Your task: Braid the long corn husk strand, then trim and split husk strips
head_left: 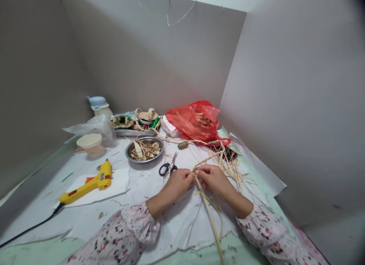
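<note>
A pale straw braid [209, 157] runs from between my hands up to the right, then bends left along the back of the table. My left hand [181, 180] is closed in a pinch at the braid's working end. Opposite it, touching the same spot, my right hand [212, 176] pinches the straw with thumb and forefinger. Loose straw strands [211, 217] hang from the fingertips toward the front edge. Just beyond my left hand lie black-handled scissors [168, 168], partly covered by it.
A yellow glue gun [91, 183] with a black cord lies at left. Farther back are a metal bowl [159, 154] of straw scraps, a white cup [90, 144], a metal tray [125, 133], a red plastic bag [188, 122] and a thread spool [183, 145]. Loose straw [232, 170] spreads at right.
</note>
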A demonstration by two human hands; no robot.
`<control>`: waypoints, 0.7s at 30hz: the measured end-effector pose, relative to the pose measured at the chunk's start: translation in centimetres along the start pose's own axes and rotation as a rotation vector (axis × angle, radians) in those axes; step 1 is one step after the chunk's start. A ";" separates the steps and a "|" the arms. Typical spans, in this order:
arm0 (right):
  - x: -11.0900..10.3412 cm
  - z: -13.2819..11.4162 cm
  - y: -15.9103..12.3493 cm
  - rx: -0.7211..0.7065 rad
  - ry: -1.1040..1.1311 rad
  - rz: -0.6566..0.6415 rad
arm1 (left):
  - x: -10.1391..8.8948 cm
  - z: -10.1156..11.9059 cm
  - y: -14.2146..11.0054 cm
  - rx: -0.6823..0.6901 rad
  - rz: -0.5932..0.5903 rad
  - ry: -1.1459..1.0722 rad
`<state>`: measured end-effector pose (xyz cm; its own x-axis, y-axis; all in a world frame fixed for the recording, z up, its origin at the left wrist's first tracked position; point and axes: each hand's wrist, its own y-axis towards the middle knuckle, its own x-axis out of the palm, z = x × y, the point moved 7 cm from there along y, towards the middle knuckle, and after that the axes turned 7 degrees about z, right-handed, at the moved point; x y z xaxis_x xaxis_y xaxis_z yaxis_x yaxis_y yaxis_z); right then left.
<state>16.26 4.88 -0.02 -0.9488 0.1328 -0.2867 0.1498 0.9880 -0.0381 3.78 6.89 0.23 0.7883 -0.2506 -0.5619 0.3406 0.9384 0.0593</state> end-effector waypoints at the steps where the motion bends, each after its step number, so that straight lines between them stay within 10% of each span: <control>1: 0.0 0.0 -0.1 0.035 0.006 -0.013 | 0.1 -0.1 0.0 -0.007 -0.002 0.002; 8: -1.3 -2.8 -1.3 -0.161 -0.361 0.107 | 0.3 -0.1 -0.1 -0.059 0.007 -0.096; 21: 1.8 -4.4 -5.1 -0.479 -0.744 0.179 | 2.2 -1.0 -1.2 -0.552 -0.163 -1.020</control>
<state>12.61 0.45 3.90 -0.4722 0.3669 -0.8015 -0.0118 0.9065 0.4219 4.60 5.46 -1.89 0.8871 -0.2171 0.4074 0.4044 0.7910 -0.4592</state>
